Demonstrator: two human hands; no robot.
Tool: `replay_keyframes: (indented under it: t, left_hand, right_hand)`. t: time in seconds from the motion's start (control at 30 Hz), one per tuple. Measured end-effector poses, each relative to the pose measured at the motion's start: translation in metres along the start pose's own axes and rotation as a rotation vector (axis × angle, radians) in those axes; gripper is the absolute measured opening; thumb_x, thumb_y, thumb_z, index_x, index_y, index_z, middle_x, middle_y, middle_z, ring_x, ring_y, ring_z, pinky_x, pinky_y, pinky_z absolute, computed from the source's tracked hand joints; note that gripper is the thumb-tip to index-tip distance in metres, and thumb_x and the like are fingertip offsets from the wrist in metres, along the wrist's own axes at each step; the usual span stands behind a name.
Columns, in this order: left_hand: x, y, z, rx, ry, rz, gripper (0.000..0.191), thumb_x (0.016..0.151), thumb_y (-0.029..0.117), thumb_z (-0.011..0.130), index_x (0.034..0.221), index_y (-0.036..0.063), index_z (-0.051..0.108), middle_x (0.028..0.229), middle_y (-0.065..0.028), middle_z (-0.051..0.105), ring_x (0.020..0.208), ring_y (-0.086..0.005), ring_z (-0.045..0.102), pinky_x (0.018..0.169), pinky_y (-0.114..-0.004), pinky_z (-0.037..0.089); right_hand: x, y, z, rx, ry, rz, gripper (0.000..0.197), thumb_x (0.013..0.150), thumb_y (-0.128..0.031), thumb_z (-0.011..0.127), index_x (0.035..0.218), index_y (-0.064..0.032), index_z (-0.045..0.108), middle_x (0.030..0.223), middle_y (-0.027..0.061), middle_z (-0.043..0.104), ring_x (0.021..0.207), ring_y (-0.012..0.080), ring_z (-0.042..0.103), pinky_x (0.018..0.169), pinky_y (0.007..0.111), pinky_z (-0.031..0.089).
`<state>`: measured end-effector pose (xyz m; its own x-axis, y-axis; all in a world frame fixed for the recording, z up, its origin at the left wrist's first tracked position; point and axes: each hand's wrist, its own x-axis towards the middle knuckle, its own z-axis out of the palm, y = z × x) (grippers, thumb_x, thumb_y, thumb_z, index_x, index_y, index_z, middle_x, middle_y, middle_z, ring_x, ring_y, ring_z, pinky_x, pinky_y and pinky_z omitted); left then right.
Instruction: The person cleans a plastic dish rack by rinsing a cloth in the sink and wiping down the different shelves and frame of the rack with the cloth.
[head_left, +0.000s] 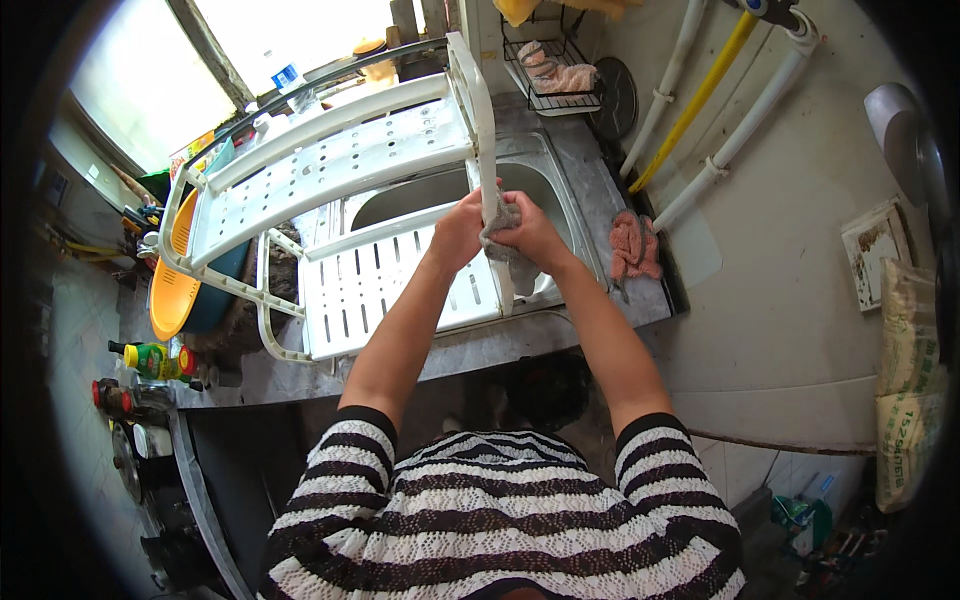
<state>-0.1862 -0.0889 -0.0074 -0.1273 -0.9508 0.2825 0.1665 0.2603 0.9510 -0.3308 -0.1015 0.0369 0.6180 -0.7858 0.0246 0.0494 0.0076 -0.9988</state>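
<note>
A white plastic two-tier shelf rack (352, 154) lies across the counter, its near end over the sink (555, 191). My right hand (531, 231) presses a grey cloth (504, 223) around the rack's end post. On the other side of that post, my left hand (459, 229) grips it, touching the cloth's edge. Part of the cloth hangs below my right hand over the sink basin. The left fingertips are partly hidden behind the post.
Left of the rack stand an orange colander (171, 300) and several bottles (154, 361). A pink cloth (634, 246) lies on the counter right of the sink. Behind it, a black wire rack (551, 71) holds another cloth. Pipes (694, 97) run down the right wall.
</note>
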Motion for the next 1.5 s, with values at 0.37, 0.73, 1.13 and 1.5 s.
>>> replay_keyframes:
  t: [0.37, 0.73, 1.13, 1.5]
  left_hand:
    - [0.02, -0.004, 0.024, -0.519, 0.621, -0.214, 0.028, 0.082, 0.024, 0.046, 0.102, 0.0046, 0.042, 0.062, -0.002, 0.044, 0.039, -0.0096, 0.04, 0.036, -0.021, 0.035]
    - [0.03, -0.007, 0.021, -0.401, 0.625, -0.213, 0.027, 0.083, 0.023, 0.042, 0.101, 0.0024, 0.042, 0.054, -0.0014, 0.044, 0.034, -0.0106, 0.041, 0.029, -0.021, 0.033]
    - [0.033, -0.013, 0.021, -0.363, 0.661, -0.24, 0.025, 0.083, 0.022, 0.041, 0.099, 0.0026, 0.044, 0.054, -0.0021, 0.043, 0.033, -0.0112, 0.04, 0.029, -0.023, 0.032]
    - [0.039, -0.009, 0.025, -0.342, 0.713, -0.291, 0.017, 0.083, 0.021, 0.039, 0.088, 0.0057, 0.045, 0.052, -0.001, 0.04, 0.033, -0.0111, 0.038, 0.029, -0.023, 0.033]
  right_hand:
    - [-0.063, 0.02, 0.03, -0.374, 0.251, -0.017, 0.039, 0.066, -0.029, 0.06, 0.089, 0.0014, 0.053, 0.079, 0.0206, 0.057, 0.074, 0.0325, 0.056, 0.065, 0.035, 0.042]
    - [-0.051, 0.027, 0.008, -0.056, -0.018, 0.113, 0.027, 0.077, -0.025, 0.052, 0.086, 0.0005, 0.055, 0.074, 0.0051, 0.057, 0.064, 0.0116, 0.051, 0.062, 0.027, 0.042]
    - [-0.044, 0.031, 0.004, 0.19, 0.019, 0.174, 0.031, 0.077, -0.03, 0.055, 0.081, 0.0008, 0.056, 0.066, 0.0006, 0.054, 0.058, 0.0054, 0.046, 0.054, 0.021, 0.039]
    - [-0.069, 0.087, -0.007, -0.092, -0.03, 0.161, 0.039, 0.065, -0.023, 0.067, 0.097, -0.0029, 0.056, 0.082, 0.0048, 0.06, 0.076, 0.0102, 0.055, 0.067, 0.025, 0.043]
